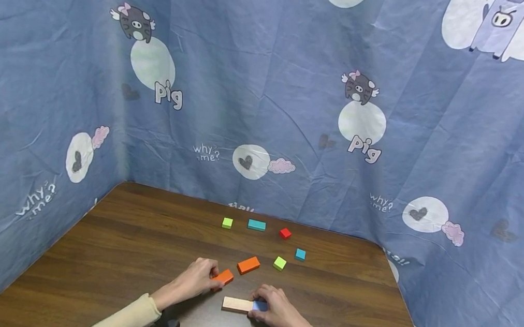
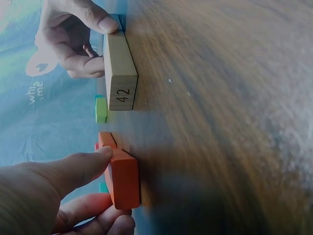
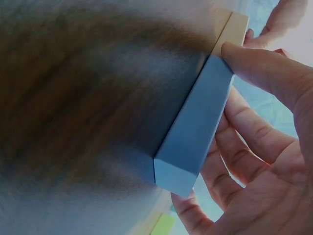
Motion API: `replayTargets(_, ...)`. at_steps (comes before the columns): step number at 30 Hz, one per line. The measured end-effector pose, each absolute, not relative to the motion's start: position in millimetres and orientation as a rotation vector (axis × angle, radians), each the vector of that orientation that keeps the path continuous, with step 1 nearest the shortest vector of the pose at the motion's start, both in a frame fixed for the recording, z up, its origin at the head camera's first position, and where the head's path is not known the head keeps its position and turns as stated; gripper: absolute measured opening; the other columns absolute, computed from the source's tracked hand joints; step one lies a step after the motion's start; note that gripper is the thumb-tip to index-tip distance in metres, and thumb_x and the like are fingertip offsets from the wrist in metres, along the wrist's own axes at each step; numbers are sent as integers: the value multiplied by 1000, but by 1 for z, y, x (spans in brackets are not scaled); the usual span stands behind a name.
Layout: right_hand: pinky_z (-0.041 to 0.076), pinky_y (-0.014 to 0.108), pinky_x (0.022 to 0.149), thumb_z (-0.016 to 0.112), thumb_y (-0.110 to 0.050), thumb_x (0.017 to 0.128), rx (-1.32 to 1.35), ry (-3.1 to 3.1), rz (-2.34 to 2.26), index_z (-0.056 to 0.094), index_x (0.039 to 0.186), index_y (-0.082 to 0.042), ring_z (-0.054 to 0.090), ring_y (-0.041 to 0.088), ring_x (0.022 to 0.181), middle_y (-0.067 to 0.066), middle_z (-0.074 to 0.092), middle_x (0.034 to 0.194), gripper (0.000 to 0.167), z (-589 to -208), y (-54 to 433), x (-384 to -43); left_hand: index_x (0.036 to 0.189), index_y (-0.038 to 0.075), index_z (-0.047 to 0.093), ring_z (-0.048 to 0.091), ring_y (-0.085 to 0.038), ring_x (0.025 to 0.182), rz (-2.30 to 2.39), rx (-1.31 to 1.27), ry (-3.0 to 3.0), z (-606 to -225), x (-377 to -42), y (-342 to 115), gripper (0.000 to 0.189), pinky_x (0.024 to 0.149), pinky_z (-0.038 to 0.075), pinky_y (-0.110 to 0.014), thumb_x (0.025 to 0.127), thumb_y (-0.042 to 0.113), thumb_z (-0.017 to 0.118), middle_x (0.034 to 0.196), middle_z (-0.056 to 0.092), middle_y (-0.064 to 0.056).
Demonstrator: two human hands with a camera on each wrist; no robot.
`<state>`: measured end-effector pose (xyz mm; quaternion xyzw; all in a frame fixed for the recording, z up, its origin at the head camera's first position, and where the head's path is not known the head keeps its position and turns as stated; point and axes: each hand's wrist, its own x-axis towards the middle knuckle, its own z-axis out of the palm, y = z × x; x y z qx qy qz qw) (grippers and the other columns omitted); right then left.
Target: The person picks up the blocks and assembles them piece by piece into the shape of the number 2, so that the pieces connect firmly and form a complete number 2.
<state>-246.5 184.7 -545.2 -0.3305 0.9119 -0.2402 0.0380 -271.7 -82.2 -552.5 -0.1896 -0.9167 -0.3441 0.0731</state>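
Right hand (image 1: 275,309) is pinching a blue block (image 3: 198,112), left hand (image 1: 197,278) an orange block (image 2: 126,182), even finger pressure likely preventing skewing.

we record a wood-grained tabletop (image 1: 110,238), smooth, with a soft sheen at bottom centre; creased cloth (image 1: 266,117) across the upper frame. we find the pale block (image 1: 237,304) bare-looking wood, the blue block (image 3: 200,112) and nearer orange block (image 2: 126,181) smooth and matt.

The wrist views are hazy, with pale glare on a seemingly blurred tabletop (image 2: 225,122).
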Motion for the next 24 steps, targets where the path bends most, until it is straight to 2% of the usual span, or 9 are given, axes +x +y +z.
replayTargets(24,38,28,81,73,-35,84,-1008,2793,-748,66,100,-21,52,1,91,-12,63,101,23,-546,185,-246,73,8,58,39,-4,55,-1110,-549,-2785,-553,-271,-70,27,48,30,-19,72,19,83,66,54,2)
